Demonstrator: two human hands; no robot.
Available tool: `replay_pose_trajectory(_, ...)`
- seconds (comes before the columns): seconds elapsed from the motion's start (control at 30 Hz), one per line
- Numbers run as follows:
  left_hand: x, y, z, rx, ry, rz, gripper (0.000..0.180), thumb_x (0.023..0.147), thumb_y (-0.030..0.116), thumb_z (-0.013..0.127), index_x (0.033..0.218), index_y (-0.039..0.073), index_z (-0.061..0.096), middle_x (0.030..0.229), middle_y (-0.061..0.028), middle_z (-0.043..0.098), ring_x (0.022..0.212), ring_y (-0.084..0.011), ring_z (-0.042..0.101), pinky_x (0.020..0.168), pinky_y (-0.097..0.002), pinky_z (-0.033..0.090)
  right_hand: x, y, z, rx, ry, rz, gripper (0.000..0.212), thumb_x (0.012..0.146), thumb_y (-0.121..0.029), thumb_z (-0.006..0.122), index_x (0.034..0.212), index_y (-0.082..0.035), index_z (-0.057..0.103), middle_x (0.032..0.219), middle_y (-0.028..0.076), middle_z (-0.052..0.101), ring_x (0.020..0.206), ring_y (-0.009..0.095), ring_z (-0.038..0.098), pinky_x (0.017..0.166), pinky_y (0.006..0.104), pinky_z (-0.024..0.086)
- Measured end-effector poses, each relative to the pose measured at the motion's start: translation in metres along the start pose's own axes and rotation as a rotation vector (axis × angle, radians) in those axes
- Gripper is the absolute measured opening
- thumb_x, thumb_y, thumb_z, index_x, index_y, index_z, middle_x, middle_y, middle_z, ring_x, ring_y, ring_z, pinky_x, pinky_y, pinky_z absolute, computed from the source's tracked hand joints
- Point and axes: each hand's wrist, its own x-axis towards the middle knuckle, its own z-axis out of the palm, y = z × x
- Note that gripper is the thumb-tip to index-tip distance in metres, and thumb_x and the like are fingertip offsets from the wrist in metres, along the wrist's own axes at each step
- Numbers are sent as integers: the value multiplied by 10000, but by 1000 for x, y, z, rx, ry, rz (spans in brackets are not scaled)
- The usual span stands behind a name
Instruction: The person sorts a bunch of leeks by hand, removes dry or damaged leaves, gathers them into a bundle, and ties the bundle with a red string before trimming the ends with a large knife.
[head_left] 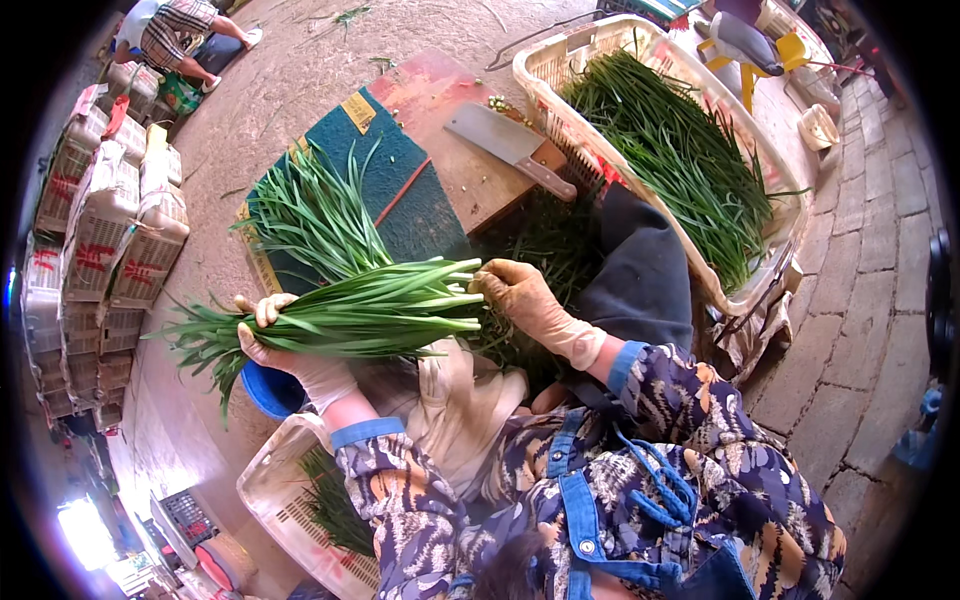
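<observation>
A thick bundle of garlic chives (385, 308) lies sideways across my left hand (285, 345), which is gloved and closed around its leafy end. The pale cut stems point right. At those stem ends my right hand (520, 298), in a stained glove, has thumb and fingers pinched together on the chives. Just beyond the bundle, a second pile of garlic chives (318, 215) rests on a dark green board (420, 205). A broad cleaver (500, 135) with a wooden handle lies on the wooden board (475, 195) to the far right of it.
A large white plastic basket (545, 85) full of garlic chives (670, 150) stands at the right. Another white basket (265, 470) with greens sits at the lower left, near a blue container (270, 390). Stacked crates (105, 225) line the left; a person (180, 40) crouches at far left.
</observation>
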Motion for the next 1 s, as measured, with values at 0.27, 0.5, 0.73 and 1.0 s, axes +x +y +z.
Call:
replay_pose_trajectory(0.27, -3, 5, -9, 17, 139, 48, 279, 909, 276, 592, 1134, 124, 659, 779, 44, 557, 807, -113, 550, 854, -280, 478, -1, -5, -36, -291, 15, 72, 213, 882, -204, 725, 855, 5, 695, 708, -3, 636, 656, 76, 534, 615, 254, 476)
replay_pose_trajectory(0.5, 0, -4, -22, 222, 377, -51, 266, 908, 372, 563, 1038, 162, 663, 838, 48, 587, 840, -113, 562, 860, -324, 474, 17, -44, -21, -496, -205, -331, 630, 804, -239, 769, 1358, -76, 517, 1045, 121, 684, 986, 221, 651, 926, 332, 498)
replay_pose_trajectory(0.73, 9, -11, -41, 505, 493, -67, 270, 955, 306, 448, 1003, 89, 603, 871, -28, 623, 839, -190, 596, 826, -362, 495, 45, -22, -26, -531, -375, 62, 228, 921, -201, 613, 1014, -7, 687, 812, 163, 688, 732, 192, 638, 706, 361, 515)
replay_pose_trajectory(1.0, 14, -12, -51, 517, 593, -148, 296, 959, 365, 429, 950, 130, 610, 864, -48, 625, 820, -223, 594, 813, -402, 504, 43, 17, -74, -567, -158, 71, 281, 914, -283, 637, 897, -9, 698, 781, 135, 692, 718, 229, 649, 683, 359, 512)
